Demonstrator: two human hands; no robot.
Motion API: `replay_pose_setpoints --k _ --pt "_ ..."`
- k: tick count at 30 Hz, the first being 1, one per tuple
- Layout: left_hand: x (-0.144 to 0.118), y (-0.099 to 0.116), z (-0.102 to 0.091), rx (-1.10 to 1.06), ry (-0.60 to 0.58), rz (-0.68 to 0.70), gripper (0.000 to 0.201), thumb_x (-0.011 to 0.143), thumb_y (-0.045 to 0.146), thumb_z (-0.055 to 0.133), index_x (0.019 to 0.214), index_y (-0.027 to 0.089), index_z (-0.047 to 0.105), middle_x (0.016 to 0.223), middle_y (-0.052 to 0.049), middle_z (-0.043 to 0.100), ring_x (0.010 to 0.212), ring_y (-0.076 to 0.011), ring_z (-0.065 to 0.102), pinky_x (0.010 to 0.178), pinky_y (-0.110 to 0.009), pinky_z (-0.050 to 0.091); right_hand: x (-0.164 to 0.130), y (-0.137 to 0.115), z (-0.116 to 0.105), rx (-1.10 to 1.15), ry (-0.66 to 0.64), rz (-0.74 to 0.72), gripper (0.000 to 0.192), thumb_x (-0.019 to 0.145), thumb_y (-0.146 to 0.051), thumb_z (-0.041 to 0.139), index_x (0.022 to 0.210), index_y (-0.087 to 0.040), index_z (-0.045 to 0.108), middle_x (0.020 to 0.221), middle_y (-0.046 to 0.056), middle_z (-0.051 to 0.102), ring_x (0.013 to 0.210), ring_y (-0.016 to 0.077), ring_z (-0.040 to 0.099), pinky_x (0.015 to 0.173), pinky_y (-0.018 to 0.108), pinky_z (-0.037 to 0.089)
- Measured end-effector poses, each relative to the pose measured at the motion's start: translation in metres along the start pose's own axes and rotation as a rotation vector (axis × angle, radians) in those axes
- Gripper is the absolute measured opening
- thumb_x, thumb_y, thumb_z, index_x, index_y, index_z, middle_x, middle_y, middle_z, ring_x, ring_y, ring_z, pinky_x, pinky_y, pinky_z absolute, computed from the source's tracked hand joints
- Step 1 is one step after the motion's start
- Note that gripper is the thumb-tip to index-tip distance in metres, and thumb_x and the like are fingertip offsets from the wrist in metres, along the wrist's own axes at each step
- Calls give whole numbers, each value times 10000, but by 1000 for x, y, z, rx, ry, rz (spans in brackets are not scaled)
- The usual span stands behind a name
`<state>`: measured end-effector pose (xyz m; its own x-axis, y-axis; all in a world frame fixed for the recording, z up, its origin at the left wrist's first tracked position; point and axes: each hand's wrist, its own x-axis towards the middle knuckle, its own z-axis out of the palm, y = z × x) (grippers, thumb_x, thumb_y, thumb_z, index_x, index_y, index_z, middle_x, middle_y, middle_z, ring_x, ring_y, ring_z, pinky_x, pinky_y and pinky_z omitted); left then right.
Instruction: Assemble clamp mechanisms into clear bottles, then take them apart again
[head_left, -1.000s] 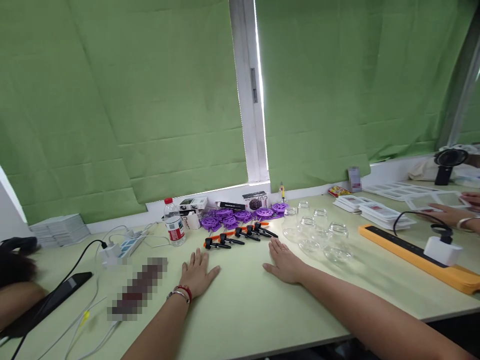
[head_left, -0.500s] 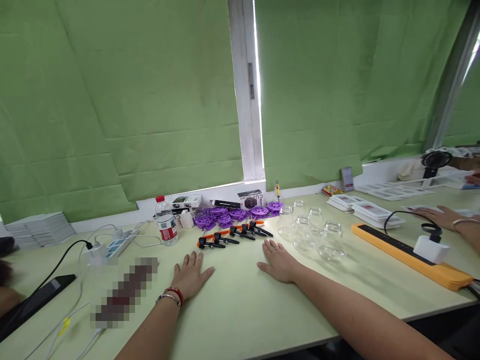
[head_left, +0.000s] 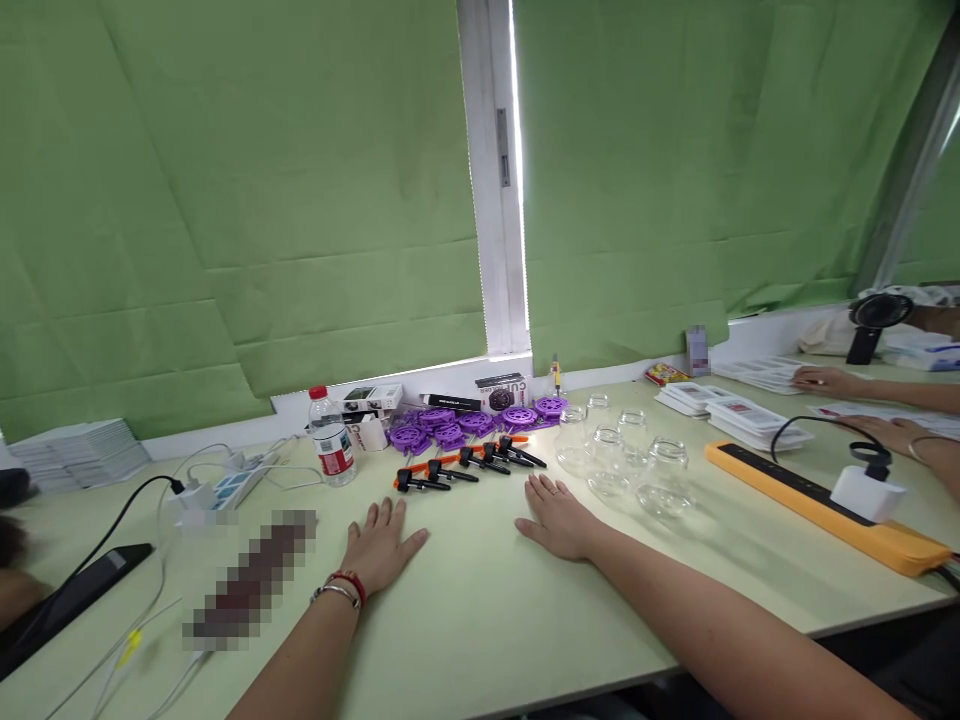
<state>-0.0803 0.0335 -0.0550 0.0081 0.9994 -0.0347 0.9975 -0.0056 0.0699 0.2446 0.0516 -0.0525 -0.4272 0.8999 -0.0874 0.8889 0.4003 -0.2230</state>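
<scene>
My left hand (head_left: 377, 548) lies flat on the pale green table (head_left: 457, 620), fingers spread, holding nothing. Flat on the same tabletop rests my right hand (head_left: 556, 517), also open, close to several upturned clear glass vessels (head_left: 666, 480). Beyond and between the hands, several black clamp-like pieces with handles (head_left: 442, 474) lie in a row with orange parts (head_left: 452, 462). Behind them is a heap of purple openwork round pieces (head_left: 448, 434). A small box with "CUP HOLDER" lettering (head_left: 501, 397) stands by the wall.
A red-capped bottle (head_left: 332, 445) and a white power strip (head_left: 240, 485) are at left. An orange power strip (head_left: 817, 500) with a white plug (head_left: 868, 495) lies at right. White card stacks (head_left: 754, 425) sit beyond it, near another person's hands (head_left: 832, 382). A black phone (head_left: 82, 600) lies far left.
Both my hands stay in place. At the far right, the other person's second hand has moved left, onto the white sheets. The view has shifted slightly.
</scene>
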Motion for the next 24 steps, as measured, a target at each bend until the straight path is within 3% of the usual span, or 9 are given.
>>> replay_pose_setpoints --k 13,19,24 --pt "-9 3 -4 27 4 39 835 814 700 177 1445 156 229 1512 -169 151 1383 -364 118 1045 -593 165 -4 5 -1 12 13 -28 884 847 -679 121 1458 -41 121 1527 161 65 1401 318 29 1131 460 58" --pt "-39 -11 -2 23 -18 192 705 867 625 217 1447 226 188 1517 -110 118 1393 -305 101 1084 -544 161 -12 9 2 23 2 -58 852 858 -669 127 1462 -69 125 1528 139 47 1403 305 32 1135 467 55" --pt "-71 -21 -1 81 47 242 633 888 561 277 1441 270 173 1506 -64 152 1377 -297 180 1072 -530 242 -17 4 2 16 6 -36 807 880 -631 155 1459 -69 127 1525 136 62 1402 300 43 1137 479 83"
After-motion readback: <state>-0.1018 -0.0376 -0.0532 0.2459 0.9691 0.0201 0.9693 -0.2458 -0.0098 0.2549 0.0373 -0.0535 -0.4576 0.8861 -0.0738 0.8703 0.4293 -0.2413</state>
